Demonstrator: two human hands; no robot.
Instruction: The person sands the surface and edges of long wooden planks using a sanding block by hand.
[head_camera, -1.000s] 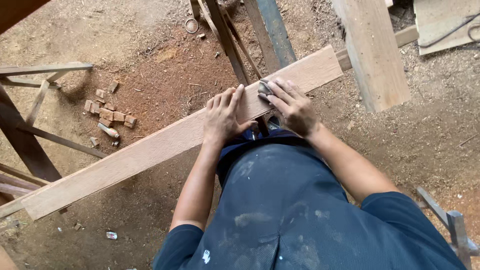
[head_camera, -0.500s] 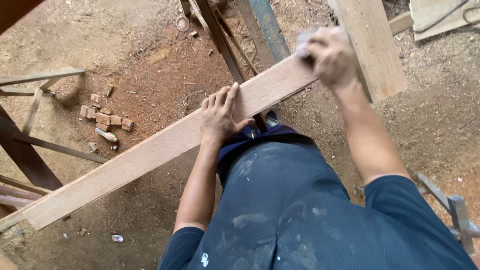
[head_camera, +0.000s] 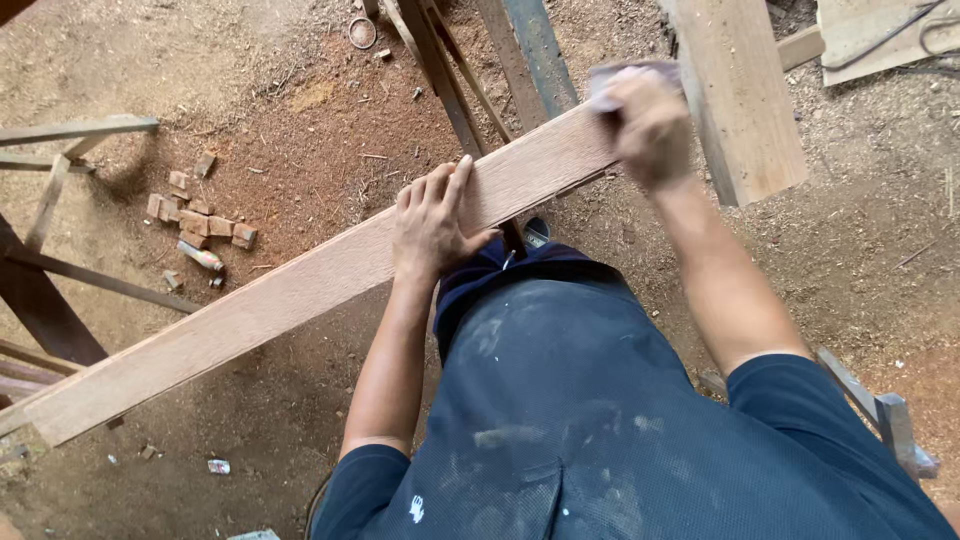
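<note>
Sanding was under way: the plank (head_camera: 300, 290) was pinned beneath the flat, spread left hand (head_camera: 432, 222), while the right hand (head_camera: 650, 125) gripped a blurred sanding pad (head_camera: 615, 80) at its far end; progress could not be judged.

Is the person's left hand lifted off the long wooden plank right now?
No, the left hand lies flat on the long wooden plank, palm down with fingers spread across its top face.

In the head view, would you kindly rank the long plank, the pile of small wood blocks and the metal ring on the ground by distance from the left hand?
1. Long plank: right under the left hand, which rests on it.
2. Wood blocks: on the ground, to its left.
3. Metal ring: top of view, farthest, though not by much.
</note>
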